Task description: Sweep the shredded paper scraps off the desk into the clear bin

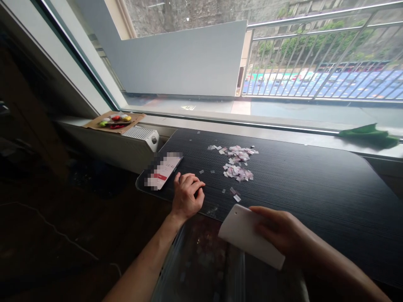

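My right hand [280, 230] grips a white plastic scraper [241, 228], a flat piece with a small hole near one corner, tilted over the table's front edge. Loosely bent, the fingers of my left hand [189, 193] rest on the black table [299, 176] beside a phone [165, 171], with nothing visible in them. Two loose heaps of small pale flakes, an upper heap [238, 154] and a lower heap [238, 172], lie on the tabletop beyond my hands. A few stray flakes [235, 194] are nearer the scraper. Under the edge stands a see-through bin [241, 268] with blurred bits inside.
A ledge at the left holds a brown sheet [91, 122] with colourful small items, next to a white vented box [141, 136]. A green sheet [370, 135] lies on the right windowsill. The large window borders the table's far side. A thin cable [56, 228] crosses the dark floor.
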Demonstrator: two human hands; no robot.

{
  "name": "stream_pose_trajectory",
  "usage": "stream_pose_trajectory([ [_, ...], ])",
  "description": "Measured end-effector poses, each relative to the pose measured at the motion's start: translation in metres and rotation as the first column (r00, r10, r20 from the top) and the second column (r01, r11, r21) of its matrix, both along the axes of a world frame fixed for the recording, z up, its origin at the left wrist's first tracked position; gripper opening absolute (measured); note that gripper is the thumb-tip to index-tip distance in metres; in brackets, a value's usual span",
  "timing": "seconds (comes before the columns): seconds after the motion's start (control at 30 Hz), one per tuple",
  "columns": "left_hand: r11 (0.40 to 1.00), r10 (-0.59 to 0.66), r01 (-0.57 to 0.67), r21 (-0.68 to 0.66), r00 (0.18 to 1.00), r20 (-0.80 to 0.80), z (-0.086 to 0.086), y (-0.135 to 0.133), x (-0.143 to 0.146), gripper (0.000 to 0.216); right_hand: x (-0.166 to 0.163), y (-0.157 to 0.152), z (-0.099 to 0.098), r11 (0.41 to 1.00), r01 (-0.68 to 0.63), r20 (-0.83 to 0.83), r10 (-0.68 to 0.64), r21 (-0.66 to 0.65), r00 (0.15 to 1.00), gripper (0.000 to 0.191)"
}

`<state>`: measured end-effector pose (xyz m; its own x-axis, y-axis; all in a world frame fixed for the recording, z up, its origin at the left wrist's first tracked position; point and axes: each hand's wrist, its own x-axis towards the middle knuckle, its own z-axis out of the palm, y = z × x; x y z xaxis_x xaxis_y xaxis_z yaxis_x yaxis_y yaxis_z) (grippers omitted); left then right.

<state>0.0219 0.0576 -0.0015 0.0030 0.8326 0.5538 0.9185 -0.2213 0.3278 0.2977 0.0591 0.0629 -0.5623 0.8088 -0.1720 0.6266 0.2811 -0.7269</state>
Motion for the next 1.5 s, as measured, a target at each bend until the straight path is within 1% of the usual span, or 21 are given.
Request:
stream_pose_trajectory([
  [0.07,1.0,0.004,-0.004,0.004,1.0,0.004,0.0,0.0,0.0,0.018,-0.001,-0.015,0.001,0.977,-0.112,0.017,0.111,0.182,0.994,0.038],
  [0.1,1.0,0.002,-0.002,0.013,1.0,0.009,0.0,0.0,0.0,0.018,0.001,-0.019,0.001,0.955,-0.149,0.023,0.148,0.255,0.989,0.039],
  [0.13,1.0,-0.004,0.003,0.025,1.0,0.015,0.0,-0.001,0.0,0.018,0.004,-0.022,0.001,0.937,-0.155,0.025,0.155,0.315,0.988,0.039],
  [0.17,0.999,-0.01,0.01,0.04,1.0,0.02,0.0,-0.001,0.0,0.018,0.007,-0.022,0.0,0.923,-0.121,0.02,0.122,0.365,0.992,0.039],
  [0.23,0.998,-0.024,0.023,0.064,0.999,0.021,0.001,-0.001,0.0,0.018,0.015,-0.015,-0.002,0.899,0.016,0.001,-0.018,0.437,1.0,0.036],
  [0.3,0.997,-0.046,0.046,0.058,0.999,0.0,0.003,-0.002,0.0,0.019,0.02,-0.004,-0.004,0.875,0.128,0.004,-0.147,0.467,0.989,0.036],
  [0.33,0.997,-0.061,0.062,0.045,0.998,-0.02,0.004,-0.002,0.0,0.019,0.021,0.001,-0.005,0.865,0.16,0.008,-0.186,0.475,0.983,0.037],
  [0.4,0.996,-0.082,0.083,0.013,0.995,-0.057,0.007,-0.005,0.002,0.02,0.022,0.01,-0.007,0.854,0.184,0.024,-0.223,0.487,0.974,0.039],
  [0.53,0.994,-0.107,0.103,-0.048,0.992,-0.074,0.011,-0.016,0.013,0.022,0.027,0.014,-0.008,0.845,0.163,0.11,-0.252,0.51,0.962,0.04],
  [0.6,0.989,-0.138,0.133,-0.065,0.988,-0.067,0.013,-0.02,0.022,0.023,0.032,0.013,-0.005,0.842,0.179,0.124,-0.277,0.509,0.953,0.04],
  [0.67,0.984,-0.169,0.165,-0.064,0.983,-0.066,0.015,-0.019,0.031,0.024,0.037,0.012,-0.002,0.842,0.211,0.102,-0.298,0.497,0.949,0.041],
  [0.8,0.973,-0.224,0.219,-0.069,0.97,-0.092,0.018,-0.005,0.039,0.028,0.041,0.02,0.005,0.853,0.282,0.086,-0.352,0.439,0.932,0.043],
  [0.9,0.983,-0.175,0.168,-0.077,0.98,-0.098,0.016,0.003,0.032,0.027,0.043,0.037,0.008,0.867,0.323,0.117,-0.391,0.38,0.913,0.045],
  [0.97,0.988,-0.13,0.122,-0.095,0.987,-0.093,0.012,0.001,0.024,0.024,0.045,0.052,0.007,0.88,0.322,0.133,-0.386,0.348,0.913,0.045],
  [1.03,0.987,-0.117,0.106,-0.122,0.989,-0.088,0.008,-0.006,0.016,0.022,0.047,0.067,0.006,0.902,0.306,0.144,-0.361,0.306,0.921,0.044],
  [1.1,0.981,-0.135,0.121,-0.151,0.987,-0.086,0.003,-0.015,0.01,0.027,0.049,0.078,0.005,0.927,0.283,0.153,-0.326,0.247,0.933,0.044],
  [1.2,0.974,-0.172,0.156,-0.165,0.981,-0.087,-0.003,-0.026,0.006,0.036,0.048,0.082,0.002,0.959,0.235,0.154,-0.259,0.158,0.953,0.046],
  [1.27,0.974,-0.176,0.161,-0.16,0.981,-0.086,-0.005,-0.028,0.006,0.038,0.046,0.08,0.003,0.976,0.189,0.151,-0.204,0.111,0.967,0.047],
  [1.37,0.975,-0.173,0.158,-0.155,0.981,-0.087,-0.007,-0.026,0.007,0.04,0.043,0.081,0.009,0.989,0.123,0.151,-0.134,0.083,0.979,0.047],
  [1.5,0.976,-0.173,0.157,-0.148,0.98,-0.1,-0.008,-0.025,0.006,0.039,0.028,0.09,0.027,0.994,0.041,0.163,-0.057,0.099,0.985,0.044],
])
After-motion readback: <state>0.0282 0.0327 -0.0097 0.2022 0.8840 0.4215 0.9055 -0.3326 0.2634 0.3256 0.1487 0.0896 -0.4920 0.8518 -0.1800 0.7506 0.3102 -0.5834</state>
